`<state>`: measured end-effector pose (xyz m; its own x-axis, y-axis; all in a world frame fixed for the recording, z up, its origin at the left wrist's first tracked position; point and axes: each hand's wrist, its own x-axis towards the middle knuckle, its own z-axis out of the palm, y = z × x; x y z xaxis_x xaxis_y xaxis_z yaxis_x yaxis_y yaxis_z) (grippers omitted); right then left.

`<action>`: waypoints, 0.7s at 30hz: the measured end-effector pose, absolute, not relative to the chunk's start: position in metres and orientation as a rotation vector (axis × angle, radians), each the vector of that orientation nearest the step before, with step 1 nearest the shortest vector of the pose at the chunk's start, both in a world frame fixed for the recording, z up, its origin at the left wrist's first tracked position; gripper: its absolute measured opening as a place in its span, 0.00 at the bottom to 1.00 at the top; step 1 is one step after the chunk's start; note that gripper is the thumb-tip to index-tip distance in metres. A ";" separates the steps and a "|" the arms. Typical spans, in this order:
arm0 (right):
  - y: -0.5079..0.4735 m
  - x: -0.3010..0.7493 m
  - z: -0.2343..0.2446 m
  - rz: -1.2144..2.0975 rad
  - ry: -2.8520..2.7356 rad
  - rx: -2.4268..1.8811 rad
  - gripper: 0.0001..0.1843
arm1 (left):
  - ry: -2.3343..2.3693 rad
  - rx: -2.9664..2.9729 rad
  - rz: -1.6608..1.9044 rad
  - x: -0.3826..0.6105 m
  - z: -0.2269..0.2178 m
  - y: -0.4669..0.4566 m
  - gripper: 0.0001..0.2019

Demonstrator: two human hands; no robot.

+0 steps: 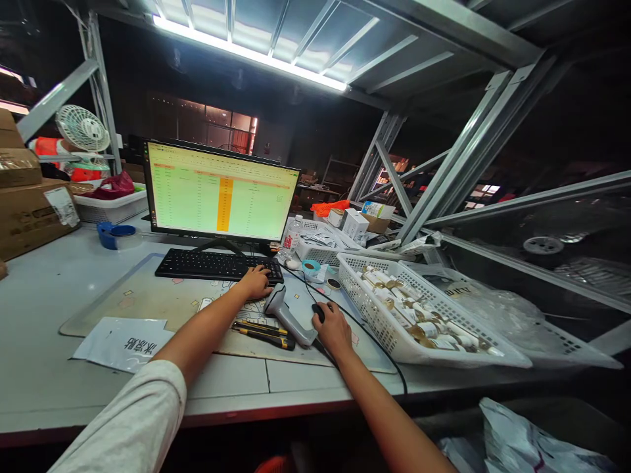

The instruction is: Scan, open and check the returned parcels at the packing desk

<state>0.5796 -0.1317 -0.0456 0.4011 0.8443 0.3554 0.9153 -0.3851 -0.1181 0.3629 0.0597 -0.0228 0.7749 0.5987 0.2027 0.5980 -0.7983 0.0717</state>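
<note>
My left hand (256,283) rests on the right end of a black keyboard (207,264), its fingers stretched over the keys. Under my right hand (334,327) is a black computer mouse (319,312), with the fingers curved over it. Between the two hands lies a grey handheld barcode scanner (290,316). Beside it are yellow-and-black utility knives (265,334) on a patterned desk mat (162,289). Behind the keyboard stands a monitor (221,190) showing a spreadsheet with an orange column.
A white basket (374,322) of small labelled bottles stands at the right, another basket with plastic bags (493,309) beyond it. A water bottle (292,236) and tape rolls sit near the monitor. A printed bag (123,345), blue tape dispenser (118,236) and cardboard boxes (37,203) are at left.
</note>
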 end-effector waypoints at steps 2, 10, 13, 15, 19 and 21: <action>-0.131 0.580 -0.046 -0.341 -1.528 -2.372 0.20 | 0.997 2.957 0.338 0.362 -0.022 0.059 0.18; -0.132 0.579 -0.046 -0.349 -1.524 -2.371 0.20 | 0.999 2.951 0.321 0.363 -0.022 0.059 0.18; -0.132 0.579 -0.046 -0.365 -1.528 -2.368 0.20 | 0.999 2.949 0.326 0.363 -0.022 0.059 0.18; -0.132 0.579 -0.045 -0.367 -1.530 -2.364 0.19 | 0.996 2.949 0.330 0.362 -0.021 0.058 0.17; -0.133 0.578 -0.043 -0.338 -1.530 -2.365 0.20 | 0.994 2.951 0.344 0.362 -0.021 0.058 0.17; -0.134 0.577 -0.042 -0.331 -1.530 -2.366 0.20 | 0.993 2.952 0.345 0.363 -0.022 0.058 0.17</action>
